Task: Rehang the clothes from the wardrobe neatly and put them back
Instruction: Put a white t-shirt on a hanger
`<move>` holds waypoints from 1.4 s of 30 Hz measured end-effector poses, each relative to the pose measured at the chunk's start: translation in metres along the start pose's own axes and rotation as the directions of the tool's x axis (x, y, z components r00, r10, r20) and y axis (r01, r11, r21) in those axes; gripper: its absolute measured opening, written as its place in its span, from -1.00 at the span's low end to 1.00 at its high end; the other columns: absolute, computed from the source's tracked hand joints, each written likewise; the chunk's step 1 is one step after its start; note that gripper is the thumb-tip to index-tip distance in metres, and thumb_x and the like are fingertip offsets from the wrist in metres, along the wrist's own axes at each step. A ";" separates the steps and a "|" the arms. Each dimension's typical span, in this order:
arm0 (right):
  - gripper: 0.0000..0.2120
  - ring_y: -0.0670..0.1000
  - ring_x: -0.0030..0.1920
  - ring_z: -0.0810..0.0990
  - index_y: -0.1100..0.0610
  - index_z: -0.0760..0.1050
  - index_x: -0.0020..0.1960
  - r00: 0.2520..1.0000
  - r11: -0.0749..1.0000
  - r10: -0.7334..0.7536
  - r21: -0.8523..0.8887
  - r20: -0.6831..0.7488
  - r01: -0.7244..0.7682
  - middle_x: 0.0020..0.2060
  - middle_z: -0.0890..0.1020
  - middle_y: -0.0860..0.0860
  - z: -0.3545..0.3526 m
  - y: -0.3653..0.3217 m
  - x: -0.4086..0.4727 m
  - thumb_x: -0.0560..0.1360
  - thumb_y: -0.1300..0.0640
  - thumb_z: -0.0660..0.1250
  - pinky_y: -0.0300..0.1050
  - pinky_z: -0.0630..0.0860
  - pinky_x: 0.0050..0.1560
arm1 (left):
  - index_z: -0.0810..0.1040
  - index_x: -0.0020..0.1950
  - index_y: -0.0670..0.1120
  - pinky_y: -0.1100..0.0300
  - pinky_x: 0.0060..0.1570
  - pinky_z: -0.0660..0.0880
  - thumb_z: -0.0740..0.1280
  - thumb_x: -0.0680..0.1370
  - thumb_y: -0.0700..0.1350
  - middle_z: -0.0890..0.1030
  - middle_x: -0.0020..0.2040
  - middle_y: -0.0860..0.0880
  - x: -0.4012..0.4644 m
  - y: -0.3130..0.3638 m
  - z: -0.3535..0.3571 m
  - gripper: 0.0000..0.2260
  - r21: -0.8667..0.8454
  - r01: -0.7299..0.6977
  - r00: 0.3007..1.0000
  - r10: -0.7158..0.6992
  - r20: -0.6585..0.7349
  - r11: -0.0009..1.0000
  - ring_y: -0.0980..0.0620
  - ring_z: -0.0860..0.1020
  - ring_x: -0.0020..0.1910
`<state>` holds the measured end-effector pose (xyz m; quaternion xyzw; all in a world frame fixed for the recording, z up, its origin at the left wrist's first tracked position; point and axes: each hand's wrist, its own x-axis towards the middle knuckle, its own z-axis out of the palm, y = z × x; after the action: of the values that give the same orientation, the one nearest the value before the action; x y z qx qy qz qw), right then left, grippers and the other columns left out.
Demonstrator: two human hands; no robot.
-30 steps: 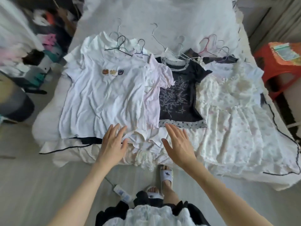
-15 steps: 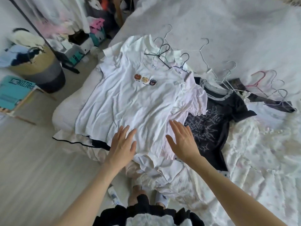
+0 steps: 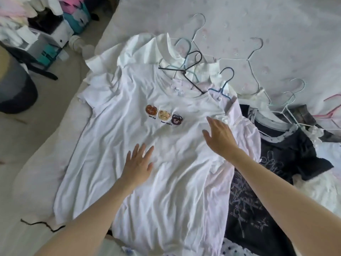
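Soft even daylight, faint shadows, slight blur, wide-angle edge distortion.

Bear tee (image 3: 140, 182) atop pile on bed (image 3: 276, 24); hangers (image 3: 191, 71) behind; print tee (image 3: 287, 154) right.

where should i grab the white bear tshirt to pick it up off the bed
Judging by its pose, pinch the white bear T-shirt at both shoulders beside the neckline, coming from the far collar end. It lies flat, front up, and the black hanger already sits at that opening.
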<state>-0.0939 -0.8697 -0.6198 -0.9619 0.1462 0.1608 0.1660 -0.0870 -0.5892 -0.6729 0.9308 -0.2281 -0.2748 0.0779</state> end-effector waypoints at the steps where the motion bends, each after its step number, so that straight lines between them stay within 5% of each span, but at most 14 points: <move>1: -0.47 0.14 0.41 0.23 0.17 0.09 0.49 0.999 0.999 0.040 0.027 0.000 -0.040 0.41 0.29 0.15 0.001 0.001 0.025 0.59 0.03 0.13 0.05 0.13 0.43 | 0.09 0.50 0.02 -0.23 0.33 0.17 0.22 0.56 -0.06 0.17 0.49 -0.16 0.015 -0.011 0.010 -0.46 0.015 -0.005 1.000 0.005 0.011 1.000 -0.23 0.14 0.46; 4: -0.43 0.16 0.44 0.16 0.22 0.01 0.50 0.991 0.991 0.134 0.032 0.004 -0.134 0.44 0.22 0.18 0.004 0.008 0.078 0.59 0.05 0.13 0.05 0.09 0.44 | 0.12 0.45 0.04 -0.33 -0.03 0.43 0.37 0.36 0.00 0.38 0.38 -0.24 0.034 -0.035 0.033 -0.28 0.030 -0.049 0.994 0.046 0.100 0.998 -0.34 0.43 0.25; 8: -0.40 0.10 0.50 0.00 0.21 -0.14 0.51 0.962 0.963 0.267 -0.045 0.053 -0.264 0.50 0.05 0.11 0.019 0.011 0.121 0.61 0.04 0.06 0.07 -0.07 0.48 | 0.26 0.40 0.03 -0.26 -0.06 0.48 0.59 0.19 0.00 0.42 0.35 -0.25 0.052 -0.045 0.056 -0.14 0.021 -0.021 0.988 0.017 0.151 1.000 -0.33 0.47 0.21; 13: -0.57 0.24 0.30 0.30 0.19 0.15 0.46 0.942 0.952 0.305 0.013 -0.144 -0.306 0.28 0.36 0.26 0.025 0.009 0.145 0.63 0.08 0.03 0.09 0.18 0.31 | 0.27 0.37 0.08 -0.24 -0.06 0.49 0.61 0.13 0.05 0.44 0.33 -0.22 0.070 -0.052 0.071 -0.11 0.025 -0.054 0.987 0.049 0.155 0.998 -0.31 0.50 0.19; 15: -0.63 0.25 0.21 0.36 0.20 0.30 0.37 0.932 0.957 0.290 0.067 -0.219 -0.282 0.17 0.43 0.27 0.027 0.012 0.145 0.63 0.07 0.03 0.09 0.25 0.20 | 0.18 0.44 0.08 -0.25 0.06 0.42 0.56 0.23 0.07 0.34 0.41 -0.20 0.073 -0.052 0.074 -0.12 0.006 -0.044 0.992 0.043 0.118 0.999 -0.30 0.40 0.30; 19: -0.73 0.26 0.01 0.46 0.35 0.45 0.02 0.916 0.959 0.235 0.229 -0.324 -0.165 -0.06 0.49 0.29 0.024 0.013 0.130 0.60 0.13 0.13 0.03 0.32 -0.03 | -0.20 0.50 0.16 -0.11 0.40 -0.03 0.18 0.57 0.09 -0.25 0.52 -0.03 0.071 -0.049 0.070 -0.34 0.018 0.029 0.977 -0.032 0.213 0.999 -0.11 -0.17 0.50; 22: -0.74 0.23 -0.09 0.48 0.35 0.47 -0.11 0.910 0.955 0.179 0.289 -0.374 -0.069 -0.16 0.51 0.27 0.008 0.006 0.115 0.58 0.15 0.18 0.05 0.34 0.02 | -0.07 0.52 0.14 -0.10 0.39 0.05 0.14 0.60 -0.02 -0.16 0.54 -0.01 0.066 -0.045 0.055 -0.44 -0.080 0.048 0.978 -0.030 0.208 0.996 -0.09 -0.09 0.51; 25: -0.73 0.23 -0.17 0.51 0.29 0.47 -0.20 0.894 0.950 0.154 0.312 -0.420 -0.017 -0.26 0.53 0.23 -0.014 -0.003 0.097 0.56 0.13 0.18 0.16 0.38 0.12 | 0.18 0.48 0.00 -0.02 0.39 0.17 0.17 0.59 -0.11 0.13 0.50 -0.12 0.060 -0.037 0.032 -0.54 -0.192 0.075 0.995 -0.060 0.083 0.979 -0.12 0.11 0.48; 29: -0.73 0.19 -0.28 0.48 0.30 0.48 -0.22 0.884 0.932 0.205 0.360 -0.420 -0.045 -0.32 0.50 0.14 -0.038 -0.009 0.039 0.56 0.14 0.21 -0.01 0.33 -0.22 | 0.37 0.38 -0.17 -0.11 0.32 0.28 0.26 0.54 -0.24 0.33 0.39 -0.24 0.051 -0.009 -0.016 -0.61 -0.301 -0.054 0.973 -0.018 -0.232 0.952 -0.25 0.26 0.40; 34: -0.71 0.04 -0.36 0.38 0.22 0.43 -0.32 0.835 0.874 0.361 0.464 -0.415 -0.147 -0.42 0.43 0.01 -0.067 0.007 -0.064 0.55 0.15 0.23 -0.24 0.25 -0.39 | 0.31 0.40 -0.16 -0.10 0.30 0.27 0.19 0.58 -0.22 0.29 0.42 -0.26 0.042 0.059 -0.101 -0.62 -0.104 -0.364 0.767 0.234 -0.597 0.926 -0.22 0.24 0.41; 38: -0.77 0.07 -0.29 0.46 0.25 0.52 -0.28 0.732 0.886 0.401 0.437 -0.551 -0.156 -0.34 0.54 0.06 -0.081 0.042 -0.159 0.51 0.16 0.32 -0.07 0.34 -0.22 | 0.04 0.52 -0.08 -0.09 0.42 0.06 0.10 0.61 -0.22 0.13 0.51 -0.16 0.019 0.126 -0.145 -0.51 -0.027 -0.463 0.668 0.329 -0.667 0.886 -0.11 0.08 0.49; 42: -0.77 0.01 -0.30 0.45 0.18 0.52 -0.26 0.610 0.896 0.428 0.404 -0.667 -0.187 -0.34 0.50 -0.03 -0.082 0.084 -0.274 0.50 0.08 0.32 -0.14 0.26 -0.21 | 0.28 0.42 -0.16 -0.21 0.35 0.22 0.06 0.59 -0.11 0.39 0.37 -0.17 -0.023 0.189 -0.141 -0.60 0.054 -0.626 0.603 0.528 -0.598 0.778 -0.17 0.34 0.37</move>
<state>-0.3485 -0.9136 -0.4713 -0.8664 0.3877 -0.2409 0.2023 -0.0990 -0.7432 -0.4929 0.8340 -0.4586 0.0467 0.3033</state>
